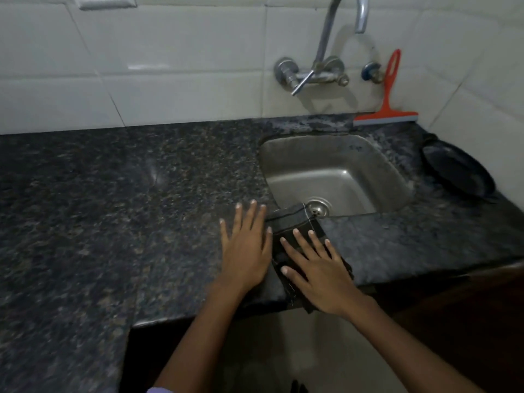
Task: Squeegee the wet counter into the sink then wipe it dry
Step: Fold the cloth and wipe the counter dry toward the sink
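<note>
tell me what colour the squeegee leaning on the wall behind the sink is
The squeegee is red-orange with a grey blade, seen in the head view.

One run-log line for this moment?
phase: wipe dry | right hand: flat on dark cloth | left hand: flat on counter | squeegee: against wall behind sink

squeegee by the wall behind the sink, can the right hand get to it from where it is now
Probably yes. The squeegee leans on the tiles behind the sink, nothing holding it. The right hand lies flat on the cloth; only the open basin lies between, though it looks a long stretch.
</note>
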